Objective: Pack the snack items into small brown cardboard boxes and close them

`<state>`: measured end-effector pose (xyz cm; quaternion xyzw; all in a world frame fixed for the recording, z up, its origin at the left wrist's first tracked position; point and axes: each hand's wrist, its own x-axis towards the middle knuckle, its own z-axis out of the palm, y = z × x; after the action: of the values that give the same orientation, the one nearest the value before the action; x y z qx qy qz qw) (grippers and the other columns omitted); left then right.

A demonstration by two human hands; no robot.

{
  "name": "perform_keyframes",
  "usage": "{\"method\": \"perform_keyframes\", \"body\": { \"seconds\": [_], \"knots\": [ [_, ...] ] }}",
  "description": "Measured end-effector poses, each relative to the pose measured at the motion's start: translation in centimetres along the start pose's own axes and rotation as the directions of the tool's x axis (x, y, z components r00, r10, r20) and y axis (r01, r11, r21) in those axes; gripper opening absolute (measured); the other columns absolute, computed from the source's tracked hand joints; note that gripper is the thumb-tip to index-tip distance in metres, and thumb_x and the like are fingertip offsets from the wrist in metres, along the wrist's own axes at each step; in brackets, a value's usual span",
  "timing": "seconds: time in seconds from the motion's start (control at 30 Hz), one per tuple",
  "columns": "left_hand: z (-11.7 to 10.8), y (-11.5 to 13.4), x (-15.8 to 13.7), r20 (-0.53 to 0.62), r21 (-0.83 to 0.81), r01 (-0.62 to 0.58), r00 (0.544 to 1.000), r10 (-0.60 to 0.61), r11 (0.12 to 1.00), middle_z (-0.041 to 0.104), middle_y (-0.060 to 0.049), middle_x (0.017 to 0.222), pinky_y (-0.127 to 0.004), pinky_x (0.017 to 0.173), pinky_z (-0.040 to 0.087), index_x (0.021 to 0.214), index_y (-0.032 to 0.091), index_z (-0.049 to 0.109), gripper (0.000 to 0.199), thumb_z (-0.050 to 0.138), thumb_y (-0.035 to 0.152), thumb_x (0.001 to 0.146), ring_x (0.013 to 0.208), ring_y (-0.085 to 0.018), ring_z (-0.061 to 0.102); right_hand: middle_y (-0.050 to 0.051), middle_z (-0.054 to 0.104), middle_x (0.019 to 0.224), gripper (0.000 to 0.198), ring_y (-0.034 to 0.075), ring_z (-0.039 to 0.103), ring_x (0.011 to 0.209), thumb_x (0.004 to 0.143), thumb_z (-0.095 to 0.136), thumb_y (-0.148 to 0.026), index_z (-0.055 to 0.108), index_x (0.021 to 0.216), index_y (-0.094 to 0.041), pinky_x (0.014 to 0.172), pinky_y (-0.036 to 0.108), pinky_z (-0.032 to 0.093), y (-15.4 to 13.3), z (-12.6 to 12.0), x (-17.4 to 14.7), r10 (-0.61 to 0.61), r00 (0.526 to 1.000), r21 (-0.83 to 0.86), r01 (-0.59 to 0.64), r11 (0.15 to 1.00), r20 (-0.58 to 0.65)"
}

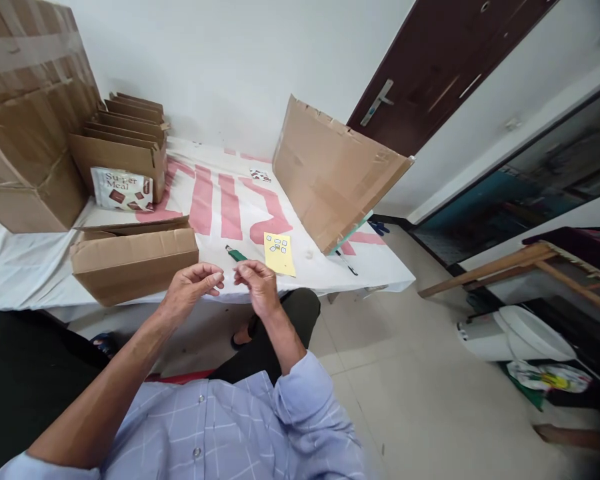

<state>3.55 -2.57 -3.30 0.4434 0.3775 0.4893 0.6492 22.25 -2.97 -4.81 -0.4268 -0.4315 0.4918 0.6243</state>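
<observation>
My left hand point(194, 288) is above the table's front edge, its thumb and fingers drawn together in a pinch. Facing it, a short gap away, my right hand point(258, 283) pinches in the same way. Whatever either hand holds, if anything, is too small to make out. Just beyond the right fingertips a green-handled utility knife point(237, 254) lies on the cloth, partly hidden by that hand. A yellow card point(279, 255) with small stickers lies right of the knife. Left of my left hand stands a narrow cardboard box point(135, 260) with its top open.
Behind the box, a "Supper Meal" packet point(123, 189) leans on a divided carton point(125, 143), beside a large taped carton point(35, 147). A cardboard panel point(335, 173) leans at the right, near a black pen point(348, 264). A white bucket point(520, 337) stands on the floor.
</observation>
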Motion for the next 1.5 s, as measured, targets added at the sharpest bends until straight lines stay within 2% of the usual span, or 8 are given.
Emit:
{"method": "perform_keyframes", "body": {
  "seconds": [0.1,0.17,0.27,0.47,0.7,0.9,1.03,1.5],
  "knots": [
    [-0.9,-0.9,-0.5,-0.014,0.035,0.048,0.999,-0.047,0.998,0.076,-0.005,0.080,-0.025,0.066,0.058,0.083,0.017,0.082,0.048,0.102,0.053,0.058,0.074,-0.017,0.070,0.004,0.078,0.083,0.031,0.017,0.067,0.071,0.079,0.081,-0.051,0.079,0.085,-0.021,0.071,0.033,0.060,-0.7,-6.2,2.5,-0.129,0.980,-0.255,0.087,0.963,-0.151],
    [-1.8,-1.3,-0.9,-0.020,0.060,0.083,0.996,-0.082,0.995,0.077,-0.005,0.080,-0.025,0.066,0.058,0.083,0.018,0.083,0.047,0.103,0.051,0.056,0.074,-0.017,0.070,0.004,0.077,0.081,0.031,0.019,0.067,0.073,0.081,0.075,-0.050,0.078,0.086,-0.020,0.072,0.033,0.059,-1.2,-10.9,4.6,-0.246,0.944,-0.473,0.118,0.873,-0.218],
    [-3.1,-1.7,-1.7,-0.028,0.094,0.143,0.990,-0.141,0.985,0.077,-0.005,0.080,-0.026,0.066,0.058,0.080,0.018,0.083,0.047,0.105,0.048,0.051,0.072,-0.017,0.069,0.005,0.076,0.080,0.031,0.020,0.067,0.077,0.088,0.059,-0.045,0.075,0.087,-0.018,0.076,0.033,0.058,-1.9,-17.4,7.4,-0.390,0.886,-0.814,0.026,0.580,-0.249],
    [-4.7,-2.8,-2.8,-0.053,0.153,0.207,0.978,-0.201,0.966,0.079,-0.006,0.080,-0.027,0.067,0.060,0.081,0.019,0.084,0.046,0.104,0.048,0.051,0.072,-0.018,0.070,0.015,0.080,0.101,0.029,0.027,0.069,0.096,0.090,0.050,-0.023,0.078,0.094,-0.016,0.090,0.035,0.051,-2.0,-24.2,10.6,-0.386,0.886,-0.937,-0.133,0.322,-0.259],
    [-4.6,-3.8,-3.0,-0.045,0.184,0.248,0.969,-0.244,0.951,0.079,-0.007,0.080,-0.030,0.070,0.060,0.082,0.020,0.083,0.047,0.103,0.052,0.055,0.073,-0.020,0.070,0.015,0.079,0.110,0.031,0.025,0.061,0.102,0.098,0.048,-0.016,0.079,0.097,-0.018,0.090,0.032,0.043,0.3,-25.8,12.6,-0.285,0.943,-0.985,-0.165,0.051,-0.173],
    [-4.4,-4.0,-3.0,-0.063,0.160,0.277,0.961,-0.270,0.947,0.077,-0.006,0.078,-0.030,0.069,0.059,0.082,0.020,0.083,0.048,0.104,0.052,0.053,0.072,-0.020,0.069,0.018,0.077,0.116,0.036,0.026,0.061,0.100,0.103,0.045,-0.014,0.080,0.105,-0.015,0.085,0.033,0.040,1.3,-26.3,13.0,-0.239,0.962,-0.984,-0.157,-0.082,-0.133],
    [-4.3,-4.0,-3.2,-0.051,0.164,0.255,0.967,-0.250,0.953,0.077,-0.006,0.079,-0.030,0.070,0.059,0.083,0.021,0.084,0.045,0.103,0.051,0.057,0.072,-0.019,0.069,0.018,0.077,0.117,0.039,0.025,0.060,0.100,0.105,0.042,-0.015,0.079,0.117,-0.013,0.085,0.033,0.039,1.0,-26.7,13.1,-0.237,0.964,-0.979,-0.156,-0.133,-0.122],
    [-4.1,-4.1,-3.9,-0.037,0.168,0.252,0.968,-0.250,0.953,0.077,-0.005,0.079,-0.028,0.070,0.058,0.083,0.022,0.084,0.040,0.103,0.045,0.056,0.072,-0.018,0.068,0.019,0.074,0.125,0.026,0.026,0.059,0.107,0.106,0.053,-0.018,0.078,0.107,-0.014,0.086,0.033,0.039,2.2,-25.1,12.2,-0.161,0.986,-0.979,-0.083,-0.184,-0.053]
  ]
}}
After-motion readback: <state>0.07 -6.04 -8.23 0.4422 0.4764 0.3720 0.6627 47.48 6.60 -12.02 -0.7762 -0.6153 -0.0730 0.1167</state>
